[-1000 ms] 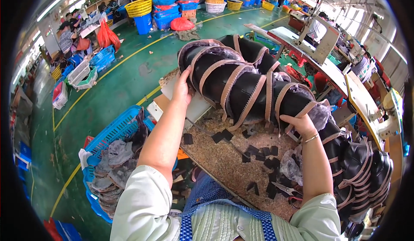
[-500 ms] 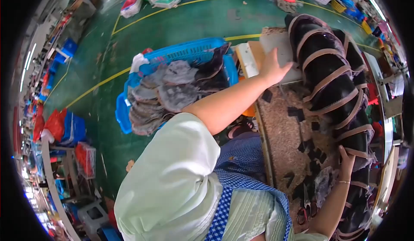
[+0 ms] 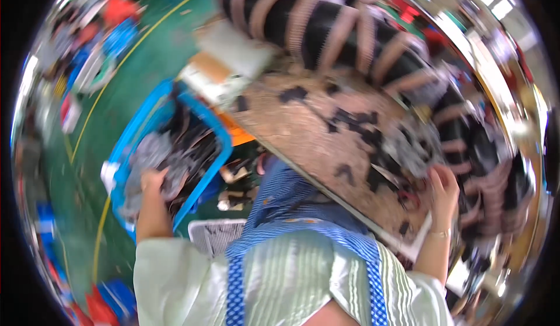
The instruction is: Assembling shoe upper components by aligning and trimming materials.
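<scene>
My left hand [image 3: 154, 181] reaches down into a blue plastic basket [image 3: 205, 105] and touches a heap of grey, fuzzy-looking pieces [image 3: 153, 148]. Motion blur smears its fingers, so any grip there is unclear. Over the right part of the worktable [image 3: 303, 128], my right hand [image 3: 443, 187] is raised with loosely bent, parted fingers and seems to hold nothing. Close to it lie a crumpled clear plastic bag [image 3: 411, 146] and red-handled scissors [image 3: 410, 199]. A long curved row of nested black pieces with pinkish-brown edging [image 3: 326, 25] runs along the table's far and right sides.
Black scraps [image 3: 356, 121] are scattered over the worn tabletop. A pale board [image 3: 238, 46] lies at its far left corner. Left of the table, the green floor [image 3: 93, 168] carries yellow lines, with coloured tubs and bundles [image 3: 116, 37] farther off.
My view has turned toward the left. My left hand has gone from above the pale board down into the basket. The right hand has left the banded black row.
</scene>
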A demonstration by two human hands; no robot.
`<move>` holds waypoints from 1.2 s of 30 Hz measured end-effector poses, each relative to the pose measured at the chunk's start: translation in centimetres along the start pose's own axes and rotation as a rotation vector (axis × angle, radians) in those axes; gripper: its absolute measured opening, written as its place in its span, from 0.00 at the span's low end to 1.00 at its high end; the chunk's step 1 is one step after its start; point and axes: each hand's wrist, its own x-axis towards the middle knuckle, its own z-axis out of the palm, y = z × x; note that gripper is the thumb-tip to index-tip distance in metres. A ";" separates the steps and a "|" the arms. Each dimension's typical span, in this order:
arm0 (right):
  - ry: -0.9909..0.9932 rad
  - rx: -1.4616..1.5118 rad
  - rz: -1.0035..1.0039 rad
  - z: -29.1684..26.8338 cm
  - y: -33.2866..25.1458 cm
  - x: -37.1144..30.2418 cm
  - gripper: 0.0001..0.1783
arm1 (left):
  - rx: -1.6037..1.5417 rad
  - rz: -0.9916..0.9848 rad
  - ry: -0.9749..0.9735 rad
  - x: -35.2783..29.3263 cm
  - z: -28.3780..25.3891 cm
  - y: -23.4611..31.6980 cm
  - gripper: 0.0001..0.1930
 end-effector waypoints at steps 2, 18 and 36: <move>0.092 0.095 0.025 -0.9 0.9 -0.5 0.10 | 0.154 0.141 0.013 3.9 2.6 -4.7 0.39; 0.076 -0.805 -0.685 1.9 6.3 8.6 0.10 | -1.117 0.833 0.484 -23.9 -31.1 -5.4 0.29; 0.388 -0.539 -0.532 1.0 7.0 5.3 0.06 | -0.920 1.185 0.226 -16.4 -22.7 22.9 0.17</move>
